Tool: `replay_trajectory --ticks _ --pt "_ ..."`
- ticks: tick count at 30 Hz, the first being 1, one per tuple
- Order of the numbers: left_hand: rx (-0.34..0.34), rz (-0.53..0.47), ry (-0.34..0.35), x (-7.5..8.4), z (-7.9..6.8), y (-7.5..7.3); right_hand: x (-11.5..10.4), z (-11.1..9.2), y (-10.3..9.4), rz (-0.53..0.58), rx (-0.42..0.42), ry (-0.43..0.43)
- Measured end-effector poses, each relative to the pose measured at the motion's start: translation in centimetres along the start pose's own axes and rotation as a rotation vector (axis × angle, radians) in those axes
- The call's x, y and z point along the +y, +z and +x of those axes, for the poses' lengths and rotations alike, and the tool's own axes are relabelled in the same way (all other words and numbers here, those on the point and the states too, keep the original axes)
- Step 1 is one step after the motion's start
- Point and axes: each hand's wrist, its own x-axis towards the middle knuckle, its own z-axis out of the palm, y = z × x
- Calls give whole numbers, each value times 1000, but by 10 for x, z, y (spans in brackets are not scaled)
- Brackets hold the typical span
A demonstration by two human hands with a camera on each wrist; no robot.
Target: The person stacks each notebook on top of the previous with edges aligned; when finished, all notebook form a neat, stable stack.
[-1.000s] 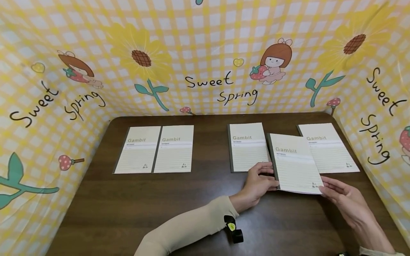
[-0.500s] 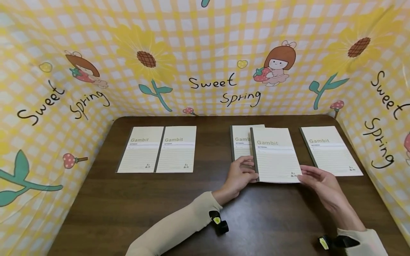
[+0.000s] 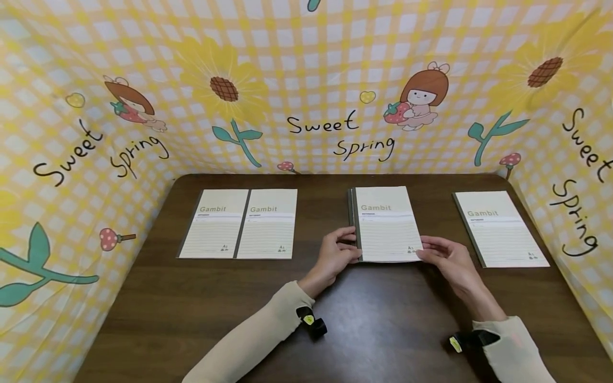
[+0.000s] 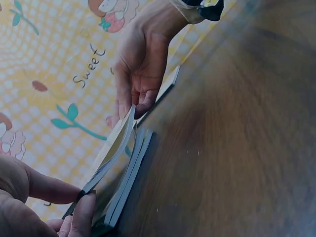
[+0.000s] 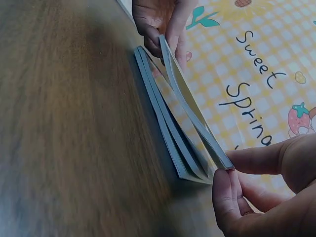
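Checked cloth backs three notebooks flanking the held notebook.

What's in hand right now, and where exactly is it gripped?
A Gambit notebook: the left hand pinches it at its lower spine-side corner, and the right hand pinches it at its other lower corner.

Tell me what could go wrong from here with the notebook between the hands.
It may settle out of line: in the head view, a dark spine beneath shows past the held notebook's left edge.
It could bend or slip, since it bows between the left hand and right hand.
The right fingers are close to the pile beneath and might nudge it.
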Motion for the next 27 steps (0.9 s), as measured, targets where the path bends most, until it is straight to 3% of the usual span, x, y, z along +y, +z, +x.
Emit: replay_trajectory --ticks 12,21,27 --pt "15 131 36 -4 6 -13 2 10 15 -56 46 -36" --pt "3 243 77 -4 9 -15 10 9 17 -254 78 -154" --pt "7 299 85 -6 8 -15 13 8 17 -304 100 -211"
